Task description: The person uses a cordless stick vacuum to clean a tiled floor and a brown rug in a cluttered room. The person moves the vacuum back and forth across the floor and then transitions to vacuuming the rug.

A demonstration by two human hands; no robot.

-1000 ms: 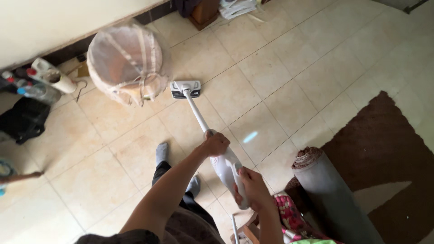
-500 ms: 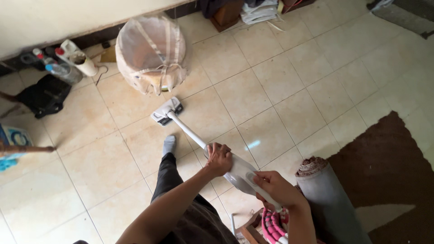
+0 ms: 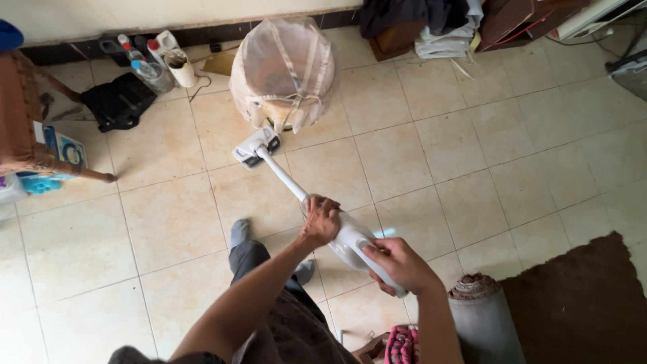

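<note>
White stick vacuum cleaner [image 3: 337, 226] – held in both hands over beige floor tiles [image 3: 418, 148].

Left hand [image 3: 321, 219] closed around the slim white tube; right hand [image 3: 399, 264] closed around the thicker body at the near end. Floor head [image 3: 255, 147] rests on the tiles, far left of the hands, just beside a mesh-wrapped, dome-shaped bundle [image 3: 283, 71]. Rolled grey mat [image 3: 482, 317] near right – dark brown rug [image 3: 586, 303] beyond it.

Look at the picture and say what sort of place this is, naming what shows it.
Probably a room in a home. The tiled floor has a rolled carpet beside a brown rug, a wooden chair stands at the side, and both hands grip a white stick vacuum cleaner.
</note>
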